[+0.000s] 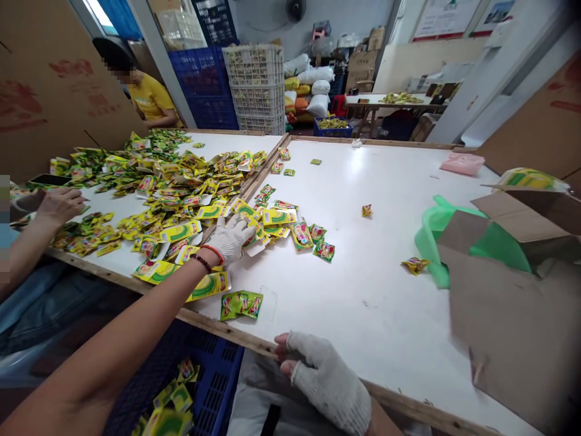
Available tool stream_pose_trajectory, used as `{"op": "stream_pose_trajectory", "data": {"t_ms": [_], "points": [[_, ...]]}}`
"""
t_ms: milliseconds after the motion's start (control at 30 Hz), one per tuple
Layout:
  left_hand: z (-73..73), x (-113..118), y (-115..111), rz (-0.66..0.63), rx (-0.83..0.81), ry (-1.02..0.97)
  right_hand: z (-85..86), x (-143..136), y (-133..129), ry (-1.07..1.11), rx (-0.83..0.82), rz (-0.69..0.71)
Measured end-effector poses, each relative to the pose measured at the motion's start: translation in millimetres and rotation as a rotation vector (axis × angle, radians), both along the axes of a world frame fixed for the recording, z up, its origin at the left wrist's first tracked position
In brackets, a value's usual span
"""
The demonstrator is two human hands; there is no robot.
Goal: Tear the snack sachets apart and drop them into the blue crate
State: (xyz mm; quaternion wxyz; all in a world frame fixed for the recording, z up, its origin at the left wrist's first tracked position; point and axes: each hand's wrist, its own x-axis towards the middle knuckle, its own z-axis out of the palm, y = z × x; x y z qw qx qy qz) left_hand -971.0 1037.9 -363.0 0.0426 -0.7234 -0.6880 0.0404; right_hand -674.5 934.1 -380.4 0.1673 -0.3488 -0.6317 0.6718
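Note:
My left hand (232, 237), in a white knit glove with bead bracelets at the wrist, reaches across the white table (385, 290) and rests on a pile of yellow-green sachets (272, 221). Whether its fingers grip any of them is hidden by the glove and the pile. My right hand (318, 375), also gloved with bare fingertips, grips the wooden front edge of the table. A pair of joined green sachets (241, 304) lies between both hands. A single small packet (367, 210) lies alone farther out on the table.
A big heap of sachets (149, 181) covers the left table, where another person's hand (61, 204) rests. A blue crate (213, 375) with sachets stands below the table. An open cardboard box (512, 290) with a green bag liner (436, 236) sits at right. A person in yellow sits far left.

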Motion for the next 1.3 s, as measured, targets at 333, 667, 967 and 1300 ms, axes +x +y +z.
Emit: {"op": "stream_pose_trajectory", "data": {"t_ms": [333,667,967,1300], "points": [[-6.0,101.5,-40.5,0.076,0.088,-0.681,-31.8,17.0,29.5,0.07,0.112,-0.48],[-62.4,204.7,-94.1,0.259,-0.014,-1.669,-46.0,48.1,34.9,0.086,0.067,-0.635],[-45.9,184.7,-88.3,-0.007,-0.117,-1.431,-39.2,61.9,39.1,-0.114,0.259,-0.577],[-32.3,177.0,-77.8,-0.037,-0.163,-1.391,-25.5,65.5,42.8,-0.158,0.379,-0.482]]}}
